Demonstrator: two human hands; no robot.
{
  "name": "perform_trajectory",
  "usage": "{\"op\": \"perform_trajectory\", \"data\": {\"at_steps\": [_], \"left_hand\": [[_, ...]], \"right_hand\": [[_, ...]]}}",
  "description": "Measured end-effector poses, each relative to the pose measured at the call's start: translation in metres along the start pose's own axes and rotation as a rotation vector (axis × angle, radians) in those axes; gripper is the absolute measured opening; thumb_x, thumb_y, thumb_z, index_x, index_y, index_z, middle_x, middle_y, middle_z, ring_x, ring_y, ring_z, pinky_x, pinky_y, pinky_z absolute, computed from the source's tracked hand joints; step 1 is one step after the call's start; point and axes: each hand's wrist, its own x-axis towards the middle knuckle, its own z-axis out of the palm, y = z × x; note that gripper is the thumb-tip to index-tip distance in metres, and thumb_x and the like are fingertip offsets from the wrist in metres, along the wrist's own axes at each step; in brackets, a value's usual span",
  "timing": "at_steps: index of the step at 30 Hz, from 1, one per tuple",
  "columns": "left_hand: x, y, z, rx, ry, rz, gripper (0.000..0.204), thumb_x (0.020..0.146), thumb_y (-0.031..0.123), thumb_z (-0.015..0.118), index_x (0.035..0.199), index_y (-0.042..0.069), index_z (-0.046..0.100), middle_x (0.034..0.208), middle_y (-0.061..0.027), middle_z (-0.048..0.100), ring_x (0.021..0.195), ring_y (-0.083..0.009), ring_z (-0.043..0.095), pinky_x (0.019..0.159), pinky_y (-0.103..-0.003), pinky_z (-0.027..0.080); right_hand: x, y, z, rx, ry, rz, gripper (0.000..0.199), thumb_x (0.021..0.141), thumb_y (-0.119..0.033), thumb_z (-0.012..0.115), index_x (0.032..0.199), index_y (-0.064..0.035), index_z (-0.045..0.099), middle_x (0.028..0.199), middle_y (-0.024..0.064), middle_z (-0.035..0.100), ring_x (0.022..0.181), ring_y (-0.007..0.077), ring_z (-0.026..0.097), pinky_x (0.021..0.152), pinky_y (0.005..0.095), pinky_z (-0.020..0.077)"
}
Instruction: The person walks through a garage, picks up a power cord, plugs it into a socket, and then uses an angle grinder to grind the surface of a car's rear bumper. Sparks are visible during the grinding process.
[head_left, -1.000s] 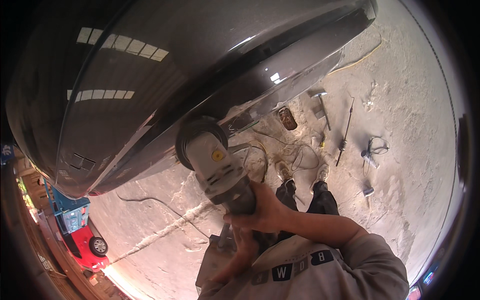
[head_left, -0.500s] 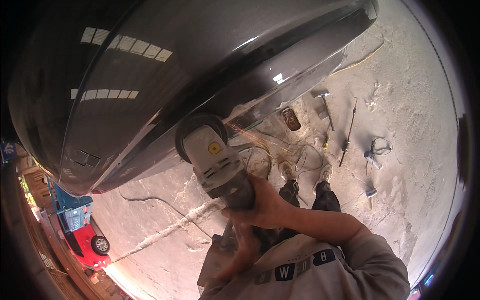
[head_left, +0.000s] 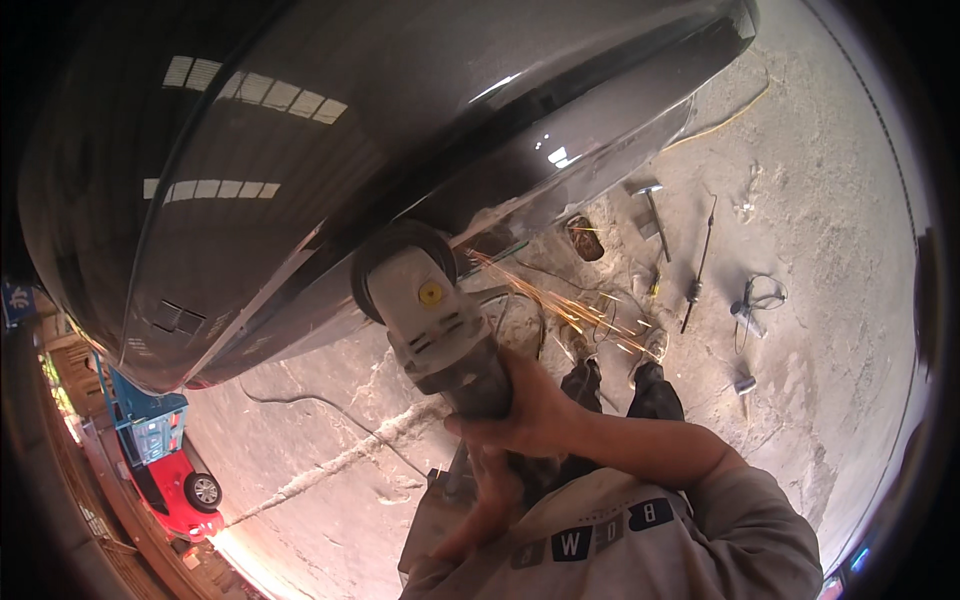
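A grey and black angle grinder (head_left: 425, 300) is held up against the lower edge of a dark, glossy car body (head_left: 300, 120). Its dark round disc (head_left: 437, 247) meets the sill, and orange sparks (head_left: 560, 300) spray from there toward my feet. My right hand (head_left: 525, 405) is wrapped round the grinder's black body just behind the head. Lower down, close to my shirt, my left hand (head_left: 490, 505) is closed round the rear part of the tool; its fingers are partly hidden. The exact contact point lies behind the disc.
On the dusty concrete floor lie a hammer (head_left: 655, 222), a thin metal rod (head_left: 700, 262), a silver cylindrical tool with a looped cord (head_left: 745, 315) and several cables (head_left: 330, 403). A dark hole (head_left: 584, 240) opens near my shoes. A red car (head_left: 182, 495) stands far left.
The spark stream has grown much brighter and longer, reaching my shoes. Grinder and both hands stay nearly in the same place.
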Motion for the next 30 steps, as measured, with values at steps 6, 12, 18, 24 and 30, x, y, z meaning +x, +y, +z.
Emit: {"op": "perform_trajectory", "data": {"at_steps": [6,12,18,24,30], "left_hand": [[-0.007,0.014,-0.011,-0.25,-0.184,-0.172,0.06,0.099,0.049,0.028,0.14,0.004,0.028,0.126,-0.0173,0.047,0.113,-0.0253,0.054,0.093,-0.036,0.046],[-0.003,0.005,-0.016,-0.199,-0.18,-0.095,0.066,0.1,0.051,0.03,0.138,-0.003,0.027,0.131,-0.0197,0.043,0.121,-0.0297,0.046,0.098,-0.04,0.04],[-0.002,0.011,-0.007,-0.203,-0.062,-0.147,0.056,0.101,0.044,0.027,0.139,0.002,0.032,0.124,-0.0165,0.05,0.117,-0.0246,0.052,0.095,-0.036,0.045],[0.043,-0.062,-0.045,-0.283,-0.302,-0.019,0.055,0.101,0.041,0.026,0.141,0.002,0.03,0.127,-0.0186,0.047,0.115,-0.0219,0.053,0.091,-0.033,0.048],[0.012,-0.019,-0.022,0.055,0.001,-0.101,0.057,0.101,0.042,0.029,0.139,0.0,0.029,0.123,-0.0171,0.049,0.109,-0.0244,0.056,0.087,-0.036,0.05]], "right_hand": [[0.002,-0.002,-0.001,-0.035,-0.021,0.024,0.06,0.072,-0.029,0.078,0.116,0.0035,0.052,0.098,0.0174,0.065,0.09,0.0237,0.063,0.082,0.0364,0.0484],[0.004,-0.005,-0.003,-0.017,-0.027,0.012,0.06,0.072,-0.028,0.078,0.115,0.0049,0.052,0.097,0.0163,0.065,0.089,0.0209,0.062,0.081,0.0347,0.0484],[0.004,0.004,0.004,0.007,-0.005,-0.058,0.06,0.072,-0.028,0.078,0.116,0.0048,0.052,0.1,0.0161,0.065,0.09,0.0215,0.062,0.082,0.0352,0.0483],[0.0,0.007,0.002,-0.018,-0.05,0.06,0.061,0.072,-0.03,0.078,0.117,0.0035,0.052,0.1,0.0179,0.064,0.093,0.0254,0.063,0.083,0.0368,0.048],[-0.004,0.013,-0.001,-0.06,0.058,-0.004,0.064,0.071,-0.03,0.078,0.118,0.0031,0.051,0.103,0.0191,0.064,0.097,0.0273,0.063,0.086,0.0372,0.0479]]}}
